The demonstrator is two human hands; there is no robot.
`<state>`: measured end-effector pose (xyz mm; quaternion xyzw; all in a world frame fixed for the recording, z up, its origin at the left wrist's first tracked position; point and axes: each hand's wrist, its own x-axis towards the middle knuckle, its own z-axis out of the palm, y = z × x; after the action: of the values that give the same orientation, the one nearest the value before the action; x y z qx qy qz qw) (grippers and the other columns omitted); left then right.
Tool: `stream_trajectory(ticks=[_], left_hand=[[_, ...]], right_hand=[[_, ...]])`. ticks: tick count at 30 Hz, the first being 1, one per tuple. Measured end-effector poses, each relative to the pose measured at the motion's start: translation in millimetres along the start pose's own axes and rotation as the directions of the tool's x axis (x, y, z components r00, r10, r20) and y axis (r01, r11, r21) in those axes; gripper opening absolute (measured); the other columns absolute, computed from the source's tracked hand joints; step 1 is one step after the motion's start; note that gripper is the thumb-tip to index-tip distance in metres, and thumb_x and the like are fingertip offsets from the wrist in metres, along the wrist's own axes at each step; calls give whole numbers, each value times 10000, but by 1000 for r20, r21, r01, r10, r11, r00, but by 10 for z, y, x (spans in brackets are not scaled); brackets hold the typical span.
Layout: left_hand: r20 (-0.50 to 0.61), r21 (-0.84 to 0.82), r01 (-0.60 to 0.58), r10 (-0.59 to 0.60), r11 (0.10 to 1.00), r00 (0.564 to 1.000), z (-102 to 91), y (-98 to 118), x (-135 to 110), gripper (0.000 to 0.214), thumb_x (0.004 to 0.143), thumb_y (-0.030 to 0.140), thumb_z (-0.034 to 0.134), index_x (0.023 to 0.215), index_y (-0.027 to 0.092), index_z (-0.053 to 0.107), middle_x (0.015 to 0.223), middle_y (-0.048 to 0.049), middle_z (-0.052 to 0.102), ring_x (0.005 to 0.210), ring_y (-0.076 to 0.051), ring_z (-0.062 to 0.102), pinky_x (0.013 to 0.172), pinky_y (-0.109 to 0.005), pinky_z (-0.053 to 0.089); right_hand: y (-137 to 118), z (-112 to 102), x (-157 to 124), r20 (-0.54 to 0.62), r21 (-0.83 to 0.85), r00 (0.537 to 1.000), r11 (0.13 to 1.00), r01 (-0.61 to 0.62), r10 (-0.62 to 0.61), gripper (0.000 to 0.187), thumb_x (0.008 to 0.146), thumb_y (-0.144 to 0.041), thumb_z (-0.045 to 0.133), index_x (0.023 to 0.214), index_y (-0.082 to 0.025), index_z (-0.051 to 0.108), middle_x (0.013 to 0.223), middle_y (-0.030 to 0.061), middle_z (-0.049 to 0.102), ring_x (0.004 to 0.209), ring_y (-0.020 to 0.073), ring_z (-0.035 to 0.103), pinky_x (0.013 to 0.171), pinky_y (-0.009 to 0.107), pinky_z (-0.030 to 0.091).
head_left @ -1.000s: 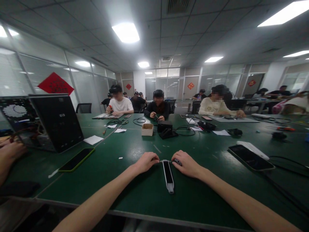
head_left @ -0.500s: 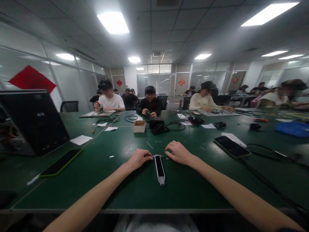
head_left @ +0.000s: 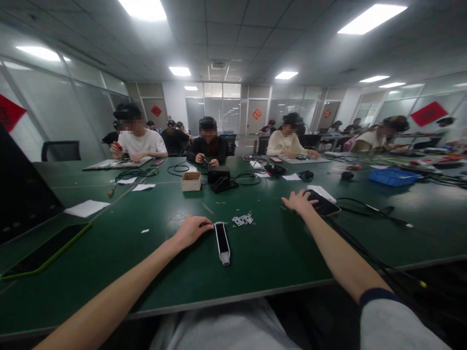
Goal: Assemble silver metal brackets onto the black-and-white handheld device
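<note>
My left hand (head_left: 191,229) rests curled on the green table (head_left: 164,262), touching the far end of a narrow black and silver device (head_left: 222,241) that lies lengthwise toward me. Small metal parts (head_left: 243,219) lie just right of that end. My right hand (head_left: 301,201) is stretched out to the right with fingers spread, touching the near edge of a black phone (head_left: 323,206).
A white bar (head_left: 321,193) lies beside the phone, with black cables (head_left: 365,206) running right. A green-cased phone (head_left: 44,250) and a black laptop (head_left: 22,194) are at left. A small cardboard box (head_left: 191,181) and black gear (head_left: 221,180) sit mid-table. A blue tray (head_left: 392,176) is at right. Several people work opposite.
My right hand left the device and reached right to the black phone, uncovering the small metal parts. The view turned to the right. My left hand stayed at the device's end.
</note>
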<state>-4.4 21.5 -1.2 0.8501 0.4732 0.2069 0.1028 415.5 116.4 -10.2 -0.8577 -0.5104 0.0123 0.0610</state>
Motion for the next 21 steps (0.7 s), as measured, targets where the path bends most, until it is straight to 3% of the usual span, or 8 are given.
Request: stream_trajectory(ticks=[3,7,10,15,21], left_hand=[[10,16,1,-1,1000,1000,-14,27,9,224,883,360,566,968,229,727,926,-3,736,819,-183,666,760,-268,490],[17,34,-5,4,999,1000,-11,22,15,226,879,365,570,966,227,727,925,-9,737,811,-188,665,747,-271,488],[5,33,-4,4,999,1000,-2,7,15,228,876,371,571,970,229,723,928,-9,735,817,-193,665,745,-277,489],[10,25,-10,9,1000,1000,-8,17,10,226,876,367,568,974,228,718,928,-7,731,815,-190,661,739,-278,493],[6,5,-11,11,1000,1000,-8,27,7,207,873,349,581,966,221,715,927,-7,726,808,-181,657,742,-275,491]], right_hand=[[15,47,45,-1,24,1000,1000,-12,12,701,915,-586,341,1455,-139,336,1538,244,91,1385,468,69,987,740,135],[-60,-2,2,-45,-1,999,1000,4,-4,704,909,-584,364,1462,-150,321,1539,239,113,1388,464,63,975,769,80],[-93,-128,-45,-61,-32,998,999,-27,25,632,889,-526,448,1394,-145,437,1488,248,261,1354,464,196,961,786,75],[-42,-362,-70,70,17,993,996,-91,90,419,849,-366,539,1202,-154,620,1220,229,565,1189,422,473,908,802,182],[72,-442,-55,162,49,977,988,-148,139,353,838,-319,544,1100,-110,657,943,199,653,1012,374,595,840,742,344]])
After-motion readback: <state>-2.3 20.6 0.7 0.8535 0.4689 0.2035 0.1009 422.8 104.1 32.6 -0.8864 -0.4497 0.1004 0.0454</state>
